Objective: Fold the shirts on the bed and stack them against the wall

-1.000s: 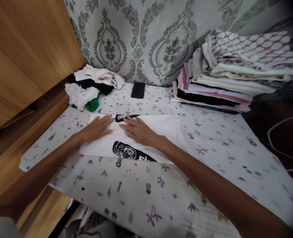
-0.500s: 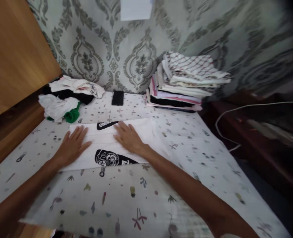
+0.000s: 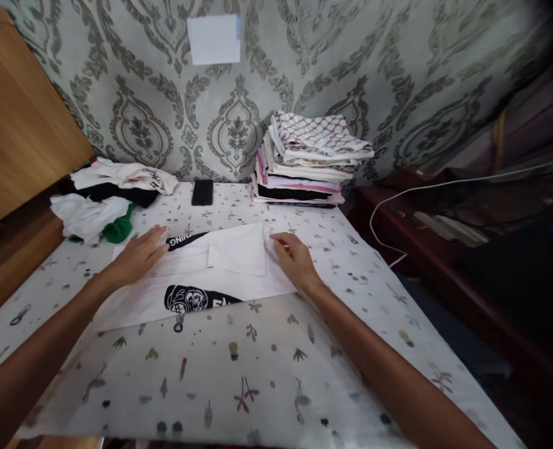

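Observation:
A white garment [image 3: 140,299] with black printed patches lies folded lengthwise on the patterned sheet. One part of it at the right is folded over into a white flap. My left hand [image 3: 140,254] rests at the garment's left part, fingers extended, beside the upper black print. Just right of the flap, my right hand [image 3: 295,257] is at the garment's right part, its fingers curled with thumb and forefinger close together at the cloth; whether fabric is between them is too small to tell.
Behind stand a tall stack of folded clothes [image 3: 304,168] and a black phone [image 3: 202,193]. Crumpled clothes [image 3: 93,212] lie at the back left, near a wooden panel [image 3: 24,112]. A white cable [image 3: 421,188] runs over dark red furniture [image 3: 435,249] at the right.
The view has turned to the right. The garment's right part now shows a folded-over flap. My right hand has moved off the middle to its right part, fingers now curled.

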### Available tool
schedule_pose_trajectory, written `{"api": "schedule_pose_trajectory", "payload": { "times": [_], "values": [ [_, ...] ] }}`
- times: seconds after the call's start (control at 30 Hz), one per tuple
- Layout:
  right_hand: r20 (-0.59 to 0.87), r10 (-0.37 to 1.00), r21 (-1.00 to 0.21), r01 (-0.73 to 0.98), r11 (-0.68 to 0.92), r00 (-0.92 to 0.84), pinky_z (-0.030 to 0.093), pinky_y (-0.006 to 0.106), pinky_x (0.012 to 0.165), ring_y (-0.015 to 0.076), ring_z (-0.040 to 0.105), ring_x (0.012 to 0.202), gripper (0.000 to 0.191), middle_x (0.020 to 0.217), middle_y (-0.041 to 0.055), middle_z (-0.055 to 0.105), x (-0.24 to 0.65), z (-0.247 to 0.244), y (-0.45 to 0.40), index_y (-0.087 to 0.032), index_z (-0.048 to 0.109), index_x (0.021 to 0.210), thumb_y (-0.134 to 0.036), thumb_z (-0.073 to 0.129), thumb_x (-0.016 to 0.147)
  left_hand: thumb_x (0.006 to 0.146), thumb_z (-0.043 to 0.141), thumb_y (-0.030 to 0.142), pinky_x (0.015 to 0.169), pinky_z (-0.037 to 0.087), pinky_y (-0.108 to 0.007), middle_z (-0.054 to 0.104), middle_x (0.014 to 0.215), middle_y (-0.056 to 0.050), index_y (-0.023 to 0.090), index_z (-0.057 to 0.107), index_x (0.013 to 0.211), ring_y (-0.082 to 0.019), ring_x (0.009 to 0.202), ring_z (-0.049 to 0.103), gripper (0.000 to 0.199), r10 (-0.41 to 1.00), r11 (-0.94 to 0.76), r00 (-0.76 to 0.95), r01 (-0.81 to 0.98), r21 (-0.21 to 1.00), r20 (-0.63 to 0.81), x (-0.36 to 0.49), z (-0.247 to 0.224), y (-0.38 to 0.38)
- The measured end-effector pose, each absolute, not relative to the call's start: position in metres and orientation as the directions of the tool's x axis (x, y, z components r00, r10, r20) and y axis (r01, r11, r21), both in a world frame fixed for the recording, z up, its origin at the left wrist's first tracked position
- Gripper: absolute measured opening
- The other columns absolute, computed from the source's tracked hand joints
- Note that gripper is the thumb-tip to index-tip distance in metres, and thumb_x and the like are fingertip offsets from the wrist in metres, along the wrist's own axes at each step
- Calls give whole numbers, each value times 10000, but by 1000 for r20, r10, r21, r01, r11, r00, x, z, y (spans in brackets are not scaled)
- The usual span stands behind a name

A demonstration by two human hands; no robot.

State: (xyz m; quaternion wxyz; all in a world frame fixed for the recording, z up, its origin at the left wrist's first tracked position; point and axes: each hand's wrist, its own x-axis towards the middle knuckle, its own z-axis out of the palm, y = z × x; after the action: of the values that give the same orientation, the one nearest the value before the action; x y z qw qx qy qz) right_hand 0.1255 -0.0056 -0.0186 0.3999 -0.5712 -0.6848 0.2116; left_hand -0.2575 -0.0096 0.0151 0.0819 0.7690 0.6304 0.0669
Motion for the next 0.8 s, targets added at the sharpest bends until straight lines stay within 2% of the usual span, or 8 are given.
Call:
{"api": "schedule_pose_trajectory", "payload": {
  "times": [0.1, 0.17, 0.23, 0.33, 0.4, 0.53, 0.6, 0.8],
  "values": [
    [315, 945, -666, 690, 285, -87, 544, 416, 838, 265, 627, 1012, 326, 1145, 112, 640, 133, -24, -20, -217, 662, 1124, -372, 455, 926, 974, 263, 523, 1195, 270, -494, 290, 1632, -150, 137, 319, 1551, -319, 1510, 255, 696, 978, -200, 207, 943, 265, 1, -250, 11, 7],
    [314, 942, -601, 744, 293, -118, 529, 440, 908, 286, 602, 1093, 349, 1190, 120, 621, 132, -28, -27, -218, 647, 1175, -372, 460, 924, 984, 260, 525, 1207, 230, -512, 271, 1643, -127, 179, 319, 1558, -312, 1519, 232, 672, 972, -225, 235, 935, 275, -5, -248, 2, 9],
    [299, 946, -543, 792, 279, -127, 490, 474, 993, 310, 572, 1166, 383, 1242, 140, 600, 131, -33, -30, -194, 635, 1208, -376, 470, 915, 986, 266, 530, 1218, 170, -539, 271, 1645, -113, 199, 329, 1554, -306, 1526, 211, 660, 969, -231, 245, 944, 238, -29, -250, -8, 7],
    [283, 949, -500, 823, 271, -141, 433, 512, 1066, 332, 525, 1252, 427, 1331, 163, 562, 132, -40, -33, -167, 624, 1236, -401, 461, 918, 978, 252, 537, 1217, 124, -561, 275, 1641, -136, 159, 300, 1559, -304, 1529, 198, 695, 984, -164, 173, 968, 192, -34, -265, -15, 4],
    [298, 942, -484, 827, 287, -152, 419, 524, 1078, 331, 503, 1285, 436, 1363, 168, 548, 133, -43, -36, -171, 612, 1261, -402, 434, 937, 970, 240, 550, 1215, 166, -531, 298, 1628, -161, 125, 298, 1552, -308, 1511, 245, 723, 991, -132, 136, 962, 240, 0, -282, -14, 6],
    [346, 915, -428, 834, 349, -206, 403, 551, 1076, 336, 471, 1323, 443, 1405, 175, 534, 126, -40, -41, -178, 605, 1280, -411, 387, 972, 923, 318, 565, 1094, 399, -432, 542, 1422, -188, 101, 476, 1407, -309, 1292, 517, 689, 990, -144, 137, 937, 319, 44, -317, -6, 13],
    [346, 909, -413, 833, 369, -232, 397, 560, 1074, 337, 457, 1340, 451, 1426, 172, 523, 121, -39, -42, -187, 606, 1281, -435, 379, 980, 915, 356, 526, 1050, 433, -422, 593, 1327, -179, 112, 515, 1353, -304, 1207, 557, 624, 990, -137, 125, 957, 256, 62, -329, -3, 14],
    [260, 954, -444, 859, 255, -150, 413, 557, 1057, 349, 488, 1297, 516, 1394, 189, 536, 123, -37, -37, -171, 570, 1330, -493, 408, 961, 966, 347, 376, 1034, 409, -505, 619, 1275, -218, 110, 553, 1304, -370, 1207, 556, 477, 990, -65, 79, 992, -110, 120, -314, 7, 8]
  ]
}}
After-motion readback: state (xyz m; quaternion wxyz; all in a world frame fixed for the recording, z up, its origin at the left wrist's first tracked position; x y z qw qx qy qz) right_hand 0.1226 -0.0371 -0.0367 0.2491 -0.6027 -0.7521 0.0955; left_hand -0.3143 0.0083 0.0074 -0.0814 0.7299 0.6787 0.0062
